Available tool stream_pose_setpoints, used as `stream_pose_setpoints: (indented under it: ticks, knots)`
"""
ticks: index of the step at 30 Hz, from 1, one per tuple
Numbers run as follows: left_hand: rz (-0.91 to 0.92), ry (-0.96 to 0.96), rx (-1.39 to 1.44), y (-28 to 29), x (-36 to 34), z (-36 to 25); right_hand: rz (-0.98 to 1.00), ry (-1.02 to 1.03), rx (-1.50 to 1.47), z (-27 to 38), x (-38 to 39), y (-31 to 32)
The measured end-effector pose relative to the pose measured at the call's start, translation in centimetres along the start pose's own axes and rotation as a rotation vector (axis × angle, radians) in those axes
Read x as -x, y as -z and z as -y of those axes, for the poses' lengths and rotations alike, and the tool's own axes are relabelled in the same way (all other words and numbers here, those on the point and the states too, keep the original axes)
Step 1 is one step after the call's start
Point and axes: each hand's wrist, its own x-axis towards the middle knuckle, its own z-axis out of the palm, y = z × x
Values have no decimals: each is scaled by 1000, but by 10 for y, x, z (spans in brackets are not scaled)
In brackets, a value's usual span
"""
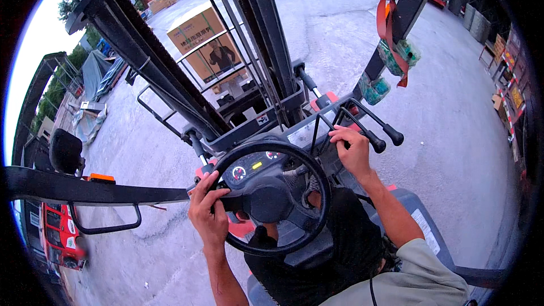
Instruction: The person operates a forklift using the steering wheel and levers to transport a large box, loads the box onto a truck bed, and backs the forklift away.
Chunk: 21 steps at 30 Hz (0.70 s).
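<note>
I sit at the controls of a forklift. My left hand (pixel 208 211) is curled round the left side of the black steering wheel (pixel 326 199), its thumb pointing in across the rim. Past the wheel's right side, my right hand (pixel 352 150) closes its fingers on a control lever, whose knob is mostly hidden by the hand. Two more black-knobbed levers (pixel 392 134) stand just to the right of it. Behind the wheel lies a dashboard with a round gauge (pixel 239 173) and a lit yellow display (pixel 257 165).
Ahead, beyond the mast (pixel 262 28) and load guard, is a large brown carton (pixel 198 42). A red strap (pixel 384 28) hangs on the right pillar. Cartons and racks line the right edge; a red vehicle (pixel 59 232) stands at left. Concrete ground (pixel 453 136) surrounds the forklift.
</note>
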Motion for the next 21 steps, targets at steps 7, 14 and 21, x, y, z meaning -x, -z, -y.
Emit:
stream_pose_setpoints:
  ticks: [7,14,21]
  knots:
    - [-18,-17,-11,1,3,1,15,3,19,4,-1,2]
    - [-27,-13,-26,2,5,2,6,7,21,6,0,0]
    - [-43,-27,-29,2,5,3,4,2,8,8,0,2]
